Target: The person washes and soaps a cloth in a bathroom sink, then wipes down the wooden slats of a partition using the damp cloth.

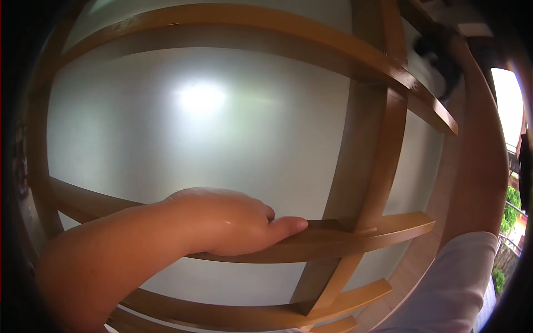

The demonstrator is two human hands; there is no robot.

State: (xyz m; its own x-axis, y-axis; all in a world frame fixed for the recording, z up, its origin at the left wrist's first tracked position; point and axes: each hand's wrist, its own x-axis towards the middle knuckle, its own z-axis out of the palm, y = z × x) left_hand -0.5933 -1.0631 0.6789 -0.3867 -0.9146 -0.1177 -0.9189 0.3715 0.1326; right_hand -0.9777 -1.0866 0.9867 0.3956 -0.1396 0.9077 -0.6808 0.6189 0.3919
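While finger spread is hidden, left hand (227,223) touches wooden rail (327,244).

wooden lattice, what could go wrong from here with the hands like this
The left hand could slip along the smooth-looking bar; its fingers are hidden, so its hold is unclear. The dark item at the right hand, too blurred to identify, might drop or knock the wooden lattice.

Before you stands a glossy brown wooden frame (366,127), its upper rail (222,14) and middle rail (327,250) crossing an upright post (388,150) in front of a pale panel (194,150) with a bright reflection (202,98); your left grip (233,222) rests over the middle rail, thumb (288,225) pointing toward the post
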